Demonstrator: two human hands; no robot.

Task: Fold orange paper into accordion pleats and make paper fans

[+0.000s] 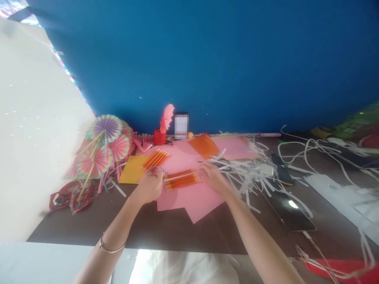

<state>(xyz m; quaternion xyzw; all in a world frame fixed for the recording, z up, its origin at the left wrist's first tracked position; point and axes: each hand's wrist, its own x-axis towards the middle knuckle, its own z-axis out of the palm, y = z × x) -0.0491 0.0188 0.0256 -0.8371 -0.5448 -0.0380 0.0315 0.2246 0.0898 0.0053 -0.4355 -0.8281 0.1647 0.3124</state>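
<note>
My left hand (150,186) is closed around a ring-shaped roll of tape (156,170). From it a pale strip of tape (180,174) runs across an orange pleated paper (182,182) with yellowish edges. At the strip's far end, the fingers of my right hand (212,178) pinch together, partly blurred. A second orange pleated paper (156,158) lies beyond my left hand, partly over a yellow sheet (130,170). Pink paper sheets (194,205) spread beneath the pleated pieces.
Finished paper fans (106,129) pile up at the left. A red pot (160,136) holding a pink fan stands near the blue wall. Right of my right hand lies a tangle of white strips (248,173), then a phone (291,211) and white cables (314,148).
</note>
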